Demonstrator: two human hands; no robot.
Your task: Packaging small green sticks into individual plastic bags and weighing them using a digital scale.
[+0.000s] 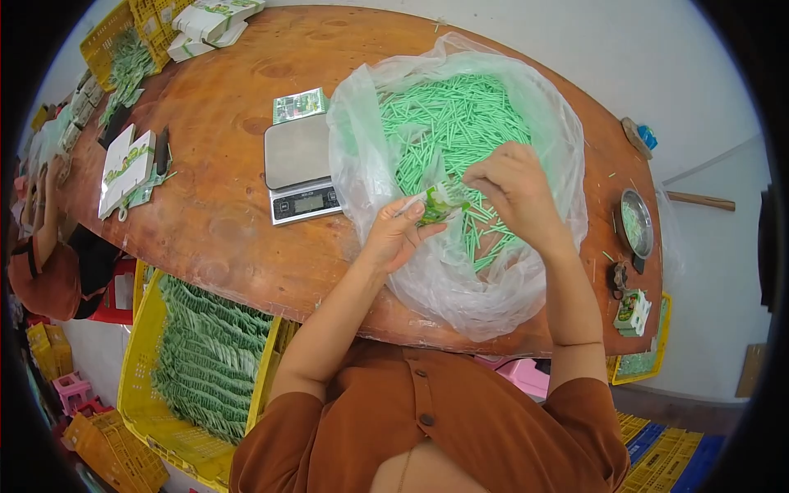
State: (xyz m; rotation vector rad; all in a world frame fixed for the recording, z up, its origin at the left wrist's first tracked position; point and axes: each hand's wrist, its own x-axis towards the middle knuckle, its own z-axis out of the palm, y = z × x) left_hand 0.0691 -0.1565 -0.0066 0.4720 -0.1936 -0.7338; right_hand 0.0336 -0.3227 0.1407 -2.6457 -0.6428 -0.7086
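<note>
My left hand [400,231] grips a small clear plastic packet with green print [441,202] by its left end, above the near part of a large clear plastic bag [363,135]. My right hand [511,185] is bent over the packet's right end, fingertips pinched together; whether they hold something is too small to tell. Below both hands, a heap of thin green sticks [456,117] lies in the wide-mouthed bag. A digital kitchen scale [298,157] stands left of the bag, with a printed packet [299,106] behind it.
White printed cards [126,166] lie on the wooden table [216,185] at left. A metal bowl [637,223] and a small card stack [632,312] are at right. A yellow crate [138,394] full of green packets stands below the table edge. Another person [46,271] is at far left.
</note>
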